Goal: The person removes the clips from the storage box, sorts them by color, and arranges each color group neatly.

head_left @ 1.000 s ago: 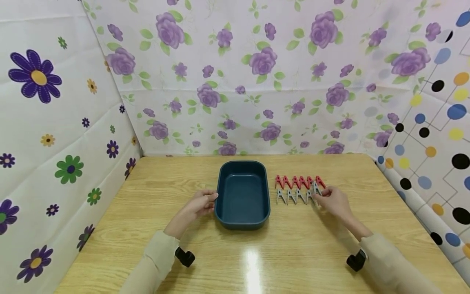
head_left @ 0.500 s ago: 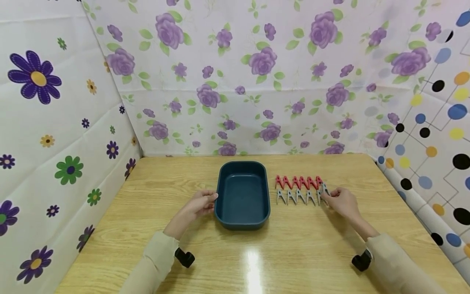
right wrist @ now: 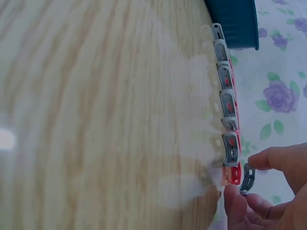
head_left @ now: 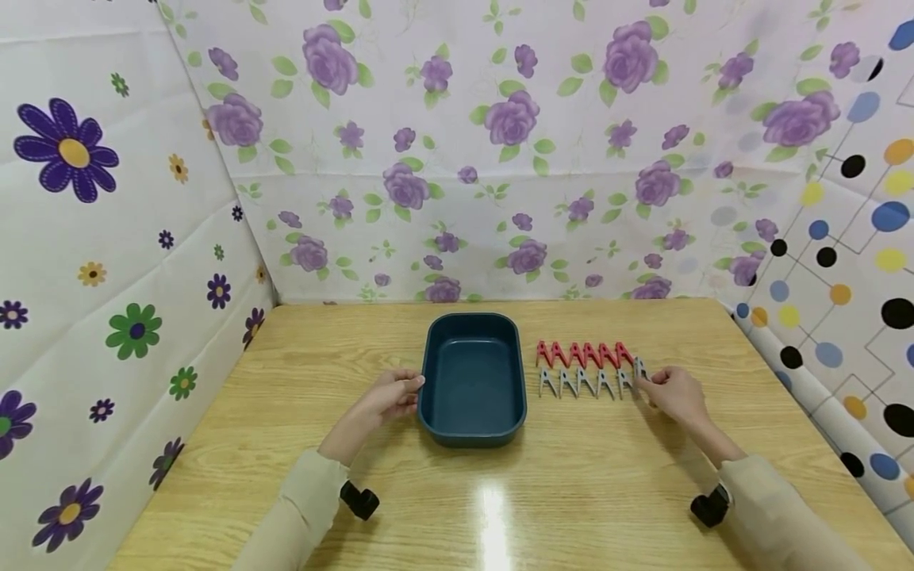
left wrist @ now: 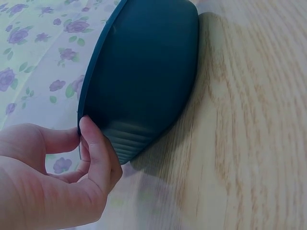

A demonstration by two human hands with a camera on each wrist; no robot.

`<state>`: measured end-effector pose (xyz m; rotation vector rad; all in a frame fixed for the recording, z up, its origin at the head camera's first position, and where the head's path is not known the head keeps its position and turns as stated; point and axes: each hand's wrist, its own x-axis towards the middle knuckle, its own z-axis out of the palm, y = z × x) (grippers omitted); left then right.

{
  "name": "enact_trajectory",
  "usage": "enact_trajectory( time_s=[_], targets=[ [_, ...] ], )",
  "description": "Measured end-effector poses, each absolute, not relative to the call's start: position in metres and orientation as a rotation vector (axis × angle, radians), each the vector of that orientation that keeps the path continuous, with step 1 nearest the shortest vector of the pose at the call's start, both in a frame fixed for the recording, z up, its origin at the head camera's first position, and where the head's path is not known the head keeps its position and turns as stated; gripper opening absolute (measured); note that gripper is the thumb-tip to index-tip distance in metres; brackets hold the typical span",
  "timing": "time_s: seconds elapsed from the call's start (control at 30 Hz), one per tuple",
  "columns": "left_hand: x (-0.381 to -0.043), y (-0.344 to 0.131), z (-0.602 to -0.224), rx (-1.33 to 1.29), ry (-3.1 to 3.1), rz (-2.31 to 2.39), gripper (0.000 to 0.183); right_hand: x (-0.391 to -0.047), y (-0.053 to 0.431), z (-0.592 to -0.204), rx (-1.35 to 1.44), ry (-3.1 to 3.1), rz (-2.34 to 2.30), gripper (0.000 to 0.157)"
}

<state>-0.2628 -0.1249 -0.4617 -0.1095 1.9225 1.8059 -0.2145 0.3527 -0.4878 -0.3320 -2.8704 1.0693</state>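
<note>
At the left side of a dark blue plastic tub (head_left: 471,388), my left hand (head_left: 389,396) pinches the rim between thumb and fingers; the left wrist view shows that grip against the tub's outer wall (left wrist: 144,72). My right hand (head_left: 674,392) pinches a grey clothespin (head_left: 639,369) at the right end of a row of grey clothespins (head_left: 604,383). Seen from the right wrist, the held clothespin (right wrist: 248,178) sits between thumb and fingertips, just beyond the row's last piece. Behind the grey row stands a row of red clothespins (head_left: 571,354), mostly hidden in the right wrist view.
Both rows stand on the wooden table (head_left: 400,492), to the right of the tub. A curtain with purple roses (head_left: 528,238) hangs along the table's back edge. Other patterned cloths hang to the left and right.
My right hand has moved right along the grey row, a grey clothespin in its fingers. More of the row's right end shows now. My left hand and the tub have stayed put.
</note>
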Motion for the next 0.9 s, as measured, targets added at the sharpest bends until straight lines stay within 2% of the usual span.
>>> enact_trajectory(
  time_s=[0.33, 0.9],
  targets=[
    [-0.260, -0.125, -0.462, -0.108, 1.908, 1.803, 0.036, -0.209, 0.357, -0.490, -0.279, -2.938, 0.993, 0.035],
    [-0.262, -0.124, -0.463, -0.145, 1.937, 1.806, 0.032, -0.210, 0.368, -0.487, -0.297, -3.028, 1.066, 0.038]
  ],
)
